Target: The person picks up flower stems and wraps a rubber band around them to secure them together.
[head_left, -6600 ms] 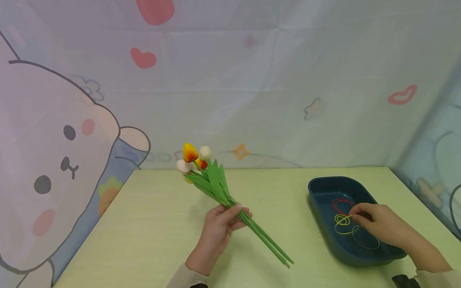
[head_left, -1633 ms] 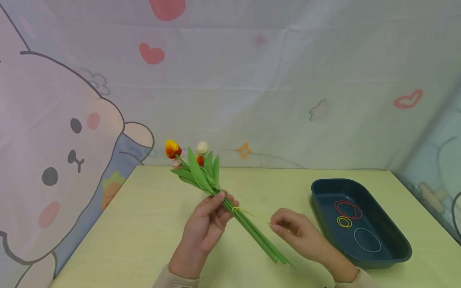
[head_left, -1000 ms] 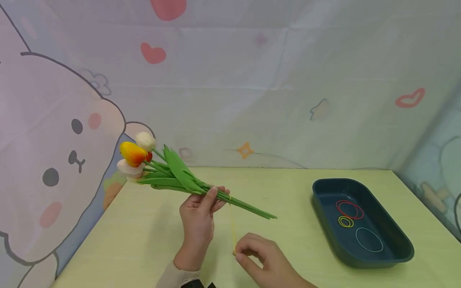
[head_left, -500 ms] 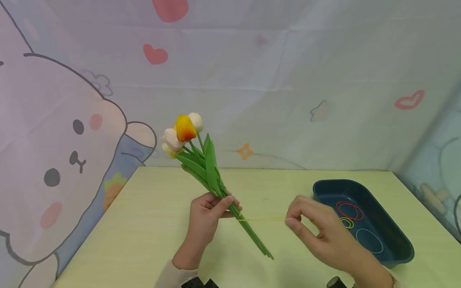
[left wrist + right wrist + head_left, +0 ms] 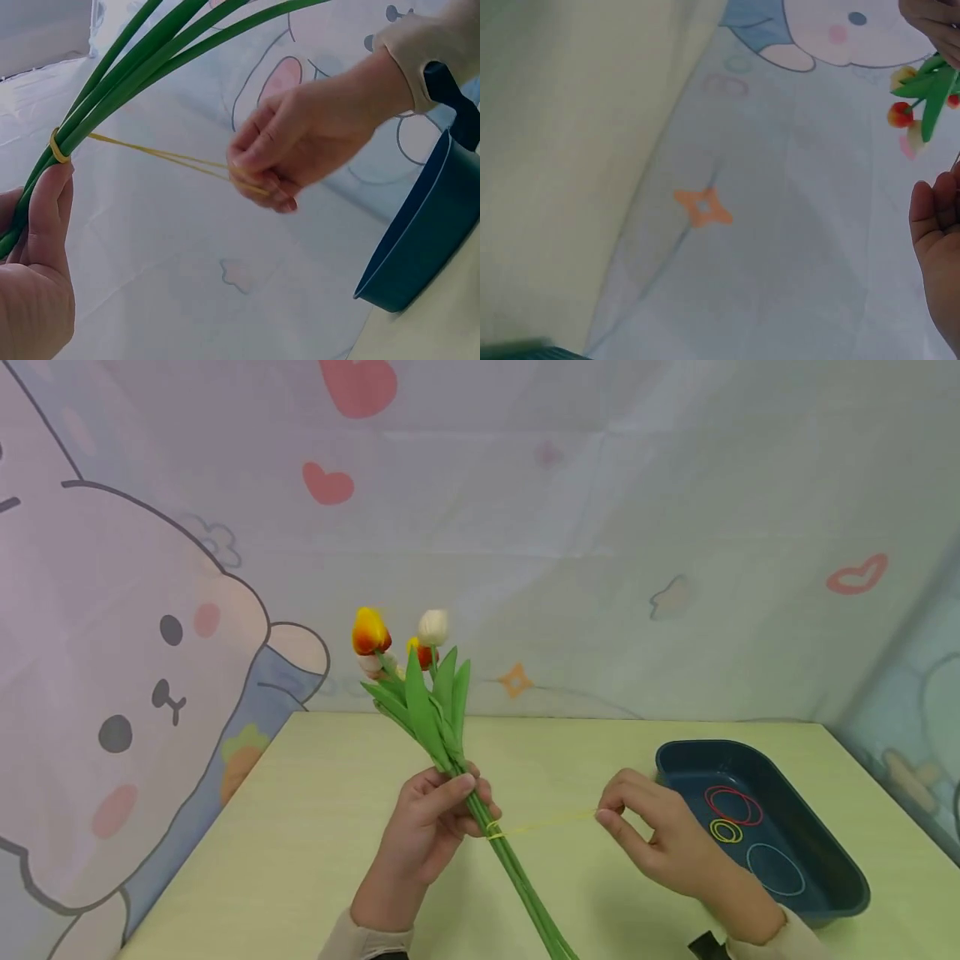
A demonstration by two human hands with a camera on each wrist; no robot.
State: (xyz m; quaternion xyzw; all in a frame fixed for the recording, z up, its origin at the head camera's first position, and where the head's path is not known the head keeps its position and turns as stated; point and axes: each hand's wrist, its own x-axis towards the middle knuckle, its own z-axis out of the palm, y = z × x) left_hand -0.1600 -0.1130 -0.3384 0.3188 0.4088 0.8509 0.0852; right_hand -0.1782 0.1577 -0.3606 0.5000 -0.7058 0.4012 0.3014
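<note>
Yellow band (image 5: 148, 151) now around the stems (image 5: 120, 79)

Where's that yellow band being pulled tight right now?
In the head view, the yellow band is looped round the green stems beside the left hand and stretches to the right hand, left of the blue tray.

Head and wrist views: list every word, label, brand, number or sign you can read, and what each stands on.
Readable text: none.
Backdrop: faint letter-like marks low down, seen in the head and right wrist views; too blurred to read.
Flowers, stretched yellow band and blue tray: no lettering visible.
The printed hearts and bear are pictures, not text.
</note>
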